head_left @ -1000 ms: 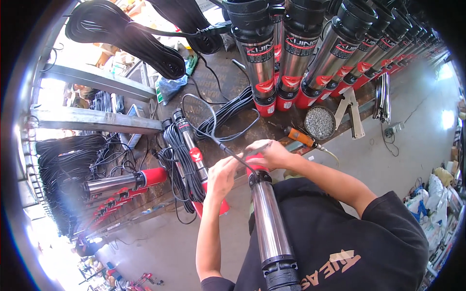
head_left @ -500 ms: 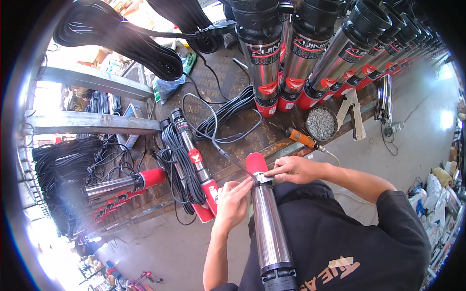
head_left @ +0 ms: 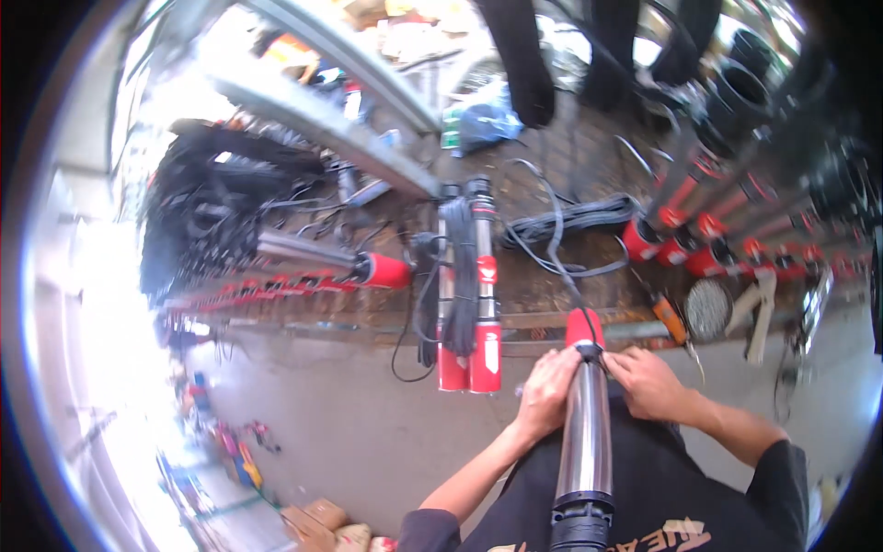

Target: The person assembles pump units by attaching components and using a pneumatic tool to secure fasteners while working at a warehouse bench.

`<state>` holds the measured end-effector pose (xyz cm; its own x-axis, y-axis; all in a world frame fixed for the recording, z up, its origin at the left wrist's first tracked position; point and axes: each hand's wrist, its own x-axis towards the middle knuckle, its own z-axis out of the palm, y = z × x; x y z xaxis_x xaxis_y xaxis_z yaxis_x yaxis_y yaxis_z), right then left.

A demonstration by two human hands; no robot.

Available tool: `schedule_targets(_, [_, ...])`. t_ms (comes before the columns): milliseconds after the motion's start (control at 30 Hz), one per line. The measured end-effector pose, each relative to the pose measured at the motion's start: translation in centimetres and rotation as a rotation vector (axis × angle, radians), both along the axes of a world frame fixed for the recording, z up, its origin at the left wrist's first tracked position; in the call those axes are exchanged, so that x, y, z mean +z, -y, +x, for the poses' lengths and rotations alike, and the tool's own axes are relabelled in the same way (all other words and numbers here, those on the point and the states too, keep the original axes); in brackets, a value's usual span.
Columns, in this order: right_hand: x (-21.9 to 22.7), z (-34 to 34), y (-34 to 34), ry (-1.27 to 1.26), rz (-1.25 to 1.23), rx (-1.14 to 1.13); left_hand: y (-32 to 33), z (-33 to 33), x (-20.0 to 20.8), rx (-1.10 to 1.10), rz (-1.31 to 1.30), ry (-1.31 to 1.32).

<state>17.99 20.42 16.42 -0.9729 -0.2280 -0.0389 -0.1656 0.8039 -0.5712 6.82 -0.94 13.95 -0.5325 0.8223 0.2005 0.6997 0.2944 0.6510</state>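
A steel submersible pump leans against my body, its red end cap pointing away from me at the bench edge. A dark cable runs down to the black collar just below the cap. My left hand is closed against the left side of the collar, fingers together. From the right, my right hand pinches the collar with thumb and fingers. What lies directly under the fingertips is hidden, and the picture is somewhat blurred.
Two red-ended pumps with bundled cable lie at the bench edge, left of mine. Upright pumps crowd the right. Near them are an orange air tool and a round dish of pale pieces. Metal rails stand at the left.
The view has swung left, so the bench and pumps appear farther right. My right fingers have come from the white label near the cap to the collar; the label no longer shows.
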Motion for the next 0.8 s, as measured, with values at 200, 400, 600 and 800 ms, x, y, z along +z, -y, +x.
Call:
schedule_targets(200, [0.0, -5.9, -2.4, -0.147, 0.273, 0.564, 1.5, 0.3, 0.6, 0.047, 0.131, 0.062])
schedule_targets(400, [1.5, -12.6, -2.3, -0.215, 0.356, 0.710, 2.1, 1.6, -1.7, 0.134, 0.158, 0.174])
schedule_targets(600, [-1.7, -12.5, -1.4, 0.098, -0.026, 0.818, 2.9, 5.1, -5.0, 0.309, 0.174, 0.359])
schedule_targets(800, [-3.1, -10.8, 0.5, 0.134, -0.296, 0.525, 4.0, 2.5, -2.1, 0.432, 0.126, 0.495])
